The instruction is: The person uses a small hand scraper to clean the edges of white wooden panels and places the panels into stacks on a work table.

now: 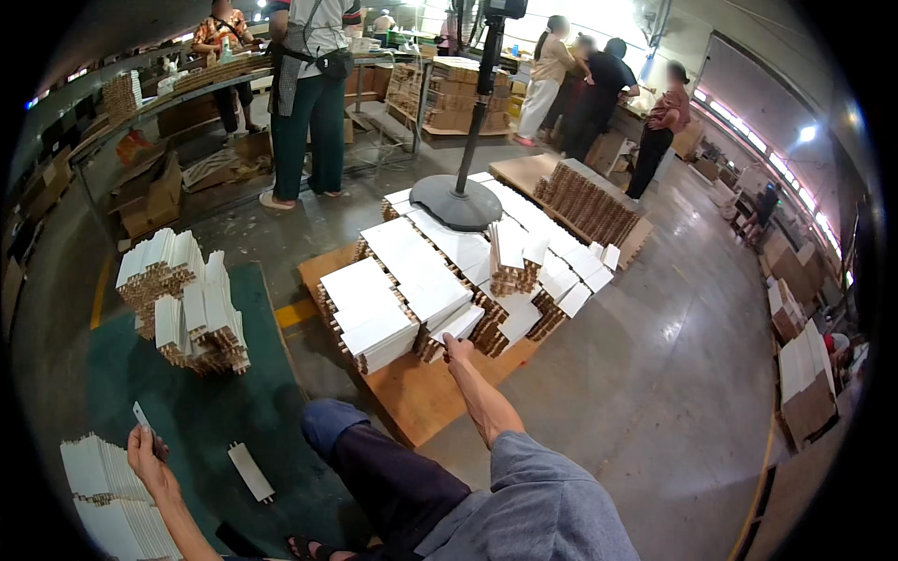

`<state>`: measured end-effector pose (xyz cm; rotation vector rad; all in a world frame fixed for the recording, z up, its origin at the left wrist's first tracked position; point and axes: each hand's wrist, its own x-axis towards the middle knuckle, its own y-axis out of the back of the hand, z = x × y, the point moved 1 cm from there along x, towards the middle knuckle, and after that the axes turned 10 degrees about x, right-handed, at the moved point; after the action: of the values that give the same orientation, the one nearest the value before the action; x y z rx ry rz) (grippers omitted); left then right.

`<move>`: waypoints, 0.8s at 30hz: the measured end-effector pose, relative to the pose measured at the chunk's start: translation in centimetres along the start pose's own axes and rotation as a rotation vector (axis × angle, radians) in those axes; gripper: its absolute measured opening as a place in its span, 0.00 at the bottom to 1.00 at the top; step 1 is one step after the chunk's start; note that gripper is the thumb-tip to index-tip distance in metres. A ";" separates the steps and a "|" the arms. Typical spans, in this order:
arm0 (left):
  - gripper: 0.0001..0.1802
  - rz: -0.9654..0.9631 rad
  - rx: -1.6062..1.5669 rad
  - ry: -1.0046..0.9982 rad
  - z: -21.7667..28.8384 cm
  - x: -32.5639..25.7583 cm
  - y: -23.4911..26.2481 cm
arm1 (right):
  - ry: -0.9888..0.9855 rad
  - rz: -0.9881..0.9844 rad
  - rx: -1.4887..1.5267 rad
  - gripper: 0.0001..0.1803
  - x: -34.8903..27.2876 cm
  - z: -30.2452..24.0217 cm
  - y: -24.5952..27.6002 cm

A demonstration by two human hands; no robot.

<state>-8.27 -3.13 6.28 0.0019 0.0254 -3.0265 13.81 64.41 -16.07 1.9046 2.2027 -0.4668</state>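
My right hand [456,351] reaches forward to the near edge of a pallet load and is closed on the end of a white wooden slat [457,324]. Stacks of the same white slats [421,280], with brown notched ends, surround it. Off to the left, my left hand [150,455] is raised, its fingers closed round a narrow pale flat piece [141,416] whose kind I cannot make out. Below that hand stand neat rows of white slats [98,467]. One loose white slat [251,472] lies on the green mat [201,402].
A stand with a round black base [456,203] rests on the slats. More slat piles [201,299] stand on the mat's far part. A wooden board [412,402] lies under the load. Several people work at benches beyond; one person [313,103] stands near the rack.
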 end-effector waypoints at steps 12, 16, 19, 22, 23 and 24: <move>0.04 -0.049 -0.011 -0.082 0.7 0.0 -1.1 | -0.087 -0.846 0.690 0.35 -19.1 -8.3 1.9; 0.04 -0.040 -0.011 -0.084 0.4 0.1 -0.8 | -0.067 -1.071 0.673 0.35 -21.7 -12.3 -2.2; 0.04 -0.001 -0.015 -0.068 1.2 -1.3 -2.1 | -0.174 -1.261 0.722 0.33 -24.4 -14.3 -5.6; 0.05 0.024 0.012 -0.069 1.6 -2.0 -1.9 | -0.389 -1.389 0.788 0.30 -28.0 -15.4 -10.8; 0.05 0.015 0.020 -0.072 1.7 -2.2 -2.1 | -0.444 -1.440 0.791 0.31 -28.7 -15.2 -12.3; 0.05 0.009 0.027 -0.075 1.9 -2.4 -2.4 | -0.501 -1.493 0.793 0.31 -29.2 -14.8 -14.0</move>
<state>-6.15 -0.55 8.23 -0.1091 -0.0223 -3.0152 5.40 40.89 9.37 -0.2639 2.7482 -1.8904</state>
